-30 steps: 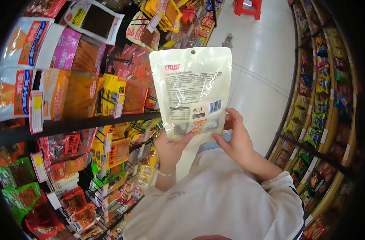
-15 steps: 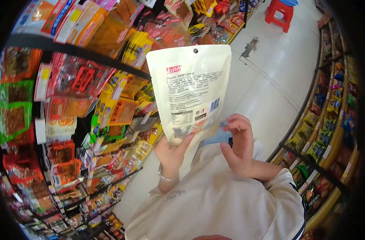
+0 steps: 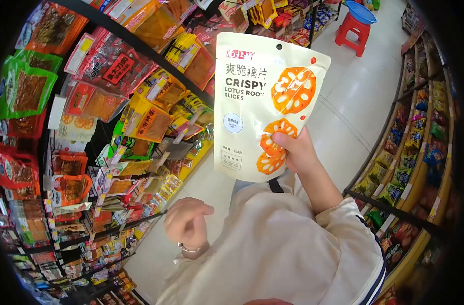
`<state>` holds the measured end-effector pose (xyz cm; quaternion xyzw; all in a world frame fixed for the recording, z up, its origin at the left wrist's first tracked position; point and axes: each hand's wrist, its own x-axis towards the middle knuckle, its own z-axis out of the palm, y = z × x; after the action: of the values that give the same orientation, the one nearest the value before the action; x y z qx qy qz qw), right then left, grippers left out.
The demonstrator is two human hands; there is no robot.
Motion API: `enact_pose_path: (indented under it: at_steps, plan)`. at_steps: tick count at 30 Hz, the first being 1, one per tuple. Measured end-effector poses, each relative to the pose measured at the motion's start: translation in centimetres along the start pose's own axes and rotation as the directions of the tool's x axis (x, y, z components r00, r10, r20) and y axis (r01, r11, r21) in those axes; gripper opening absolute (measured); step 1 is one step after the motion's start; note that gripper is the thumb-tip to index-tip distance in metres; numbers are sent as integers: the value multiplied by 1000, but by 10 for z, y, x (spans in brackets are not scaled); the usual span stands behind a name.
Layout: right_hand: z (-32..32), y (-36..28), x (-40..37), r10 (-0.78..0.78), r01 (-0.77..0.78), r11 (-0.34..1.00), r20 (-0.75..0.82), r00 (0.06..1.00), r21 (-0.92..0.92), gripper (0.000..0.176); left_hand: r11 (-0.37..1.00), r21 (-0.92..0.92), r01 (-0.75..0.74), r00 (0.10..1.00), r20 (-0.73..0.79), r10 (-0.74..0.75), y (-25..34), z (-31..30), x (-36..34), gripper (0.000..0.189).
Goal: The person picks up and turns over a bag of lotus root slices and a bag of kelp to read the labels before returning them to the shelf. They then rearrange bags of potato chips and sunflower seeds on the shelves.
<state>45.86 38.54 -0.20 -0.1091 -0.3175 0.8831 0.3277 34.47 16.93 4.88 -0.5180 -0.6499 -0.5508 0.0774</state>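
Observation:
My right hand [image 3: 293,150] grips a cream pouch of crispy lotus root slices [image 3: 252,101] by its lower right edge and holds it upright in front of me, its printed front with orange lotus slices facing me. My left hand [image 3: 186,221] hangs lower, near my chest, loosely curled with nothing in it, a bracelet on the wrist. It is closest to the snack shelves on the left.
Shelves of hanging snack packets [image 3: 89,101] fill the left side. A second curved rack of snack bags [image 3: 415,142] runs along the right. Between them lies a white tiled aisle [image 3: 354,101], with a red stool [image 3: 355,28] holding a blue basin at its far end.
The pouch passed from my left hand to my right and was turned from its back label to its front. My left hand let go and dropped. My view tilted down.

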Motion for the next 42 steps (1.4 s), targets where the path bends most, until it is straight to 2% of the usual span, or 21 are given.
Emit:
enact_pose_path:
  at_steps: [4,6,9,13,15,18,20,22,25,29,31,32,34,35,36,38,39,40,42]
  plan:
    - [13,4,-1,4,-3,1000,66,998,-8,48,998,64,15,999,-46,-12,5,-20,-18,7]
    - [17,8,-4,26,-25,1000,78,997,-16,48,997,6,80,992,-102,-79,7,-25,-25,5]
    - [20,15,-8,33,-28,998,93,995,-51,48,986,13,166,980,-117,-163,9,-28,-33,5]
    - [28,27,-6,33,-30,999,119,992,-28,49,996,54,71,992,-105,-65,8,-37,-37,7]
    - [33,39,-4,28,-24,999,97,995,-39,48,995,102,-8,999,-45,13,8,-46,-44,11]
    - [50,49,0,103,-102,995,113,988,-17,46,975,175,134,988,-104,-117,20,-59,-59,12]
    - [63,56,6,159,-151,987,140,977,-62,45,972,194,129,986,-133,-105,19,-76,-69,12]
    - [75,69,10,160,-155,987,121,980,-44,46,943,202,266,956,-185,-230,21,-92,-83,10]
    - [90,92,15,202,-204,979,188,961,-8,47,912,219,348,898,-356,-258,24,-110,-98,8]
    - [127,118,17,259,-269,963,261,930,0,45,894,222,390,864,-425,-271,18,-142,-119,8]
    - [146,141,17,386,-410,906,189,903,107,41,880,259,398,885,-362,-294,11,-167,-133,8]
    - [155,152,15,388,-411,906,188,902,101,41,880,255,400,883,-365,-296,9,-178,-138,8]
    - [173,176,11,612,-662,643,261,746,386,38,877,274,395,890,-350,-292,6,-204,-146,7]
    - [176,195,7,644,-686,574,270,716,448,38,879,270,393,891,-346,-293,7,-220,-149,7]
    - [185,210,0,645,-685,579,265,716,442,38,864,316,393,901,-321,-292,9,-236,-153,8]
    - [212,237,-14,574,-558,738,82,815,380,37,853,346,390,905,-317,-285,7,-263,-166,8]
    - [228,243,-23,519,-504,811,33,854,299,36,849,277,451,850,-422,-314,6,-274,-178,7]
    - [239,249,-28,524,-510,811,30,851,287,36,838,206,505,784,-516,-346,5,-286,-189,7]
    - [254,262,-42,404,-412,902,88,911,128,35,839,136,526,752,-535,-385,3,-304,-200,7]
